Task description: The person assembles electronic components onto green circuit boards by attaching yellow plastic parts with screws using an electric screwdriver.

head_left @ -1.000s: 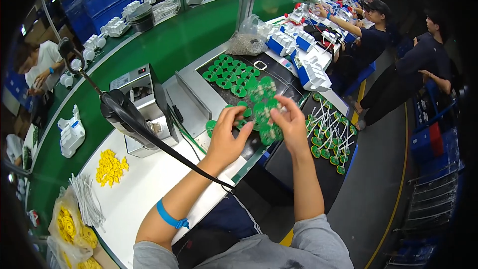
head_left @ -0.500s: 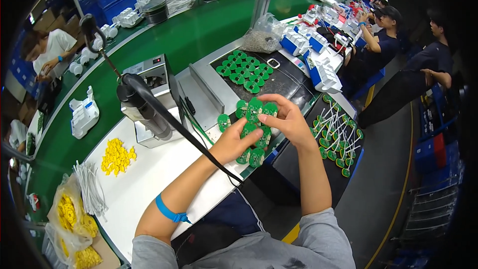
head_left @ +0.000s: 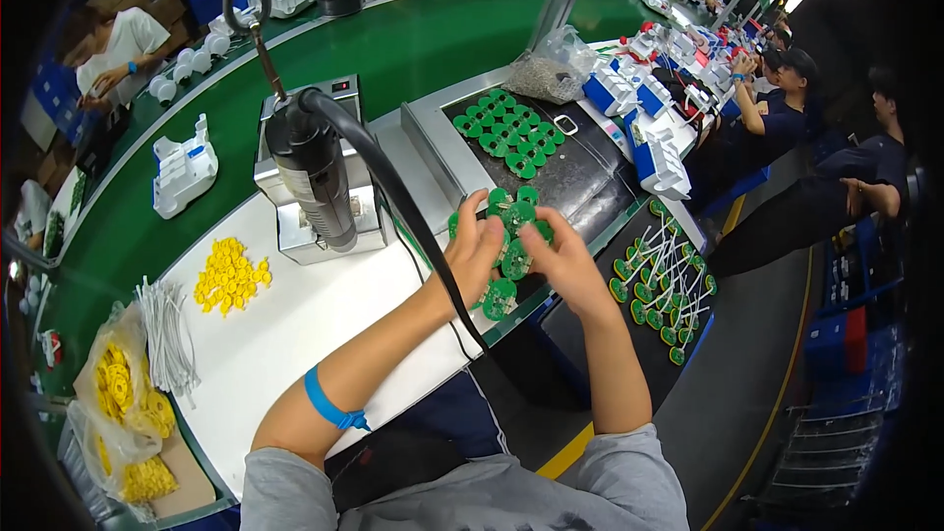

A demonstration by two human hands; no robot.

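Note:
Between my two hands is a cluster of round green circuit boards (head_left: 516, 258), tilted over the near edge of the bench. My left hand (head_left: 472, 258) grips its left side, fingers pointing up and a blue band on that forearm. On the right side, my right hand (head_left: 562, 264) has curled fingers and a thumb against the boards. The fingers partly cover the boards, so whether all are joined cannot be told. Beyond them, more round green boards (head_left: 508, 128) lie in joined rows on a black mat (head_left: 580, 172).
At left are yellow plastic parts (head_left: 231, 275), white cables (head_left: 165, 334) and a bag of yellow pieces (head_left: 116, 383). A hanging electric screwdriver (head_left: 315, 177) and its black cord cross before a metal box (head_left: 349, 88). Boards with white wires (head_left: 664, 280) lie at right. Co-workers sit beyond.
The view has shifted, so the bench items sit differently in the picture. My left hand has turned more upright against the boards, and my right fingers have moved down from the cluster's top.

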